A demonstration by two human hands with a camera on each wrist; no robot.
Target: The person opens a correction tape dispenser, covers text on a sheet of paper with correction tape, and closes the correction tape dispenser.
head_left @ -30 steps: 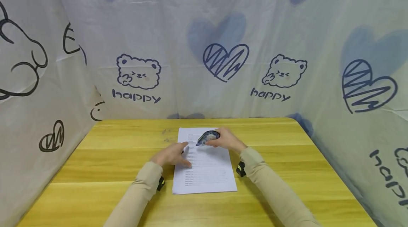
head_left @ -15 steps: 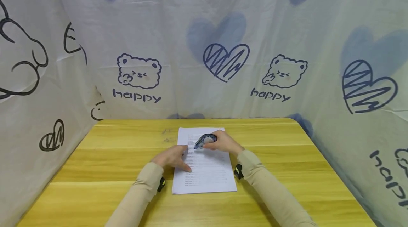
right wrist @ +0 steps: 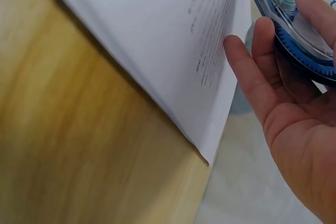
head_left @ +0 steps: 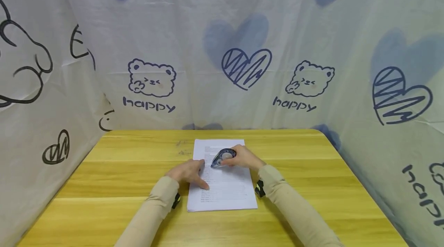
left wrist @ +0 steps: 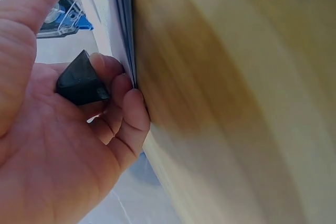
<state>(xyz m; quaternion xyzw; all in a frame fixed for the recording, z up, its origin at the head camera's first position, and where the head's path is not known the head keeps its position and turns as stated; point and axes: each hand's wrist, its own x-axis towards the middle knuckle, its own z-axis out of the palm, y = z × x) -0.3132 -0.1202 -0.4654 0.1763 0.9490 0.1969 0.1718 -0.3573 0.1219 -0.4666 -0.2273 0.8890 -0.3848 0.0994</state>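
A blue, clear-sided correction tape (head_left: pixel 224 156) is gripped in my right hand (head_left: pixel 245 157), its tip at the printed lines of a white paper stack (head_left: pixel 232 195). In the right wrist view, thumb and fingers hold the correction tape (right wrist: pixel 302 40) by its rounded back, while the little finger is near the page. My left hand (head_left: pixel 189 172) rests at the left edge of the stack, thumb on the sheet. The left wrist view has a small black wedge-shaped piece (left wrist: pixel 81 82) held in that hand's curled fingers. Its far side is hidden.
The paper lies on a yellow wood-grain table (head_left: pixel 132 185). Faint dark marks (head_left: pixel 182 152) show on the wood left of the stack. A pale curtain (head_left: pixel 201 46) with bear and heart drawings surrounds the back and sides.
My right hand has moved the correction tape slightly left and down the page toward me. The left thumb has slid a little nearer; the paper stays in place.
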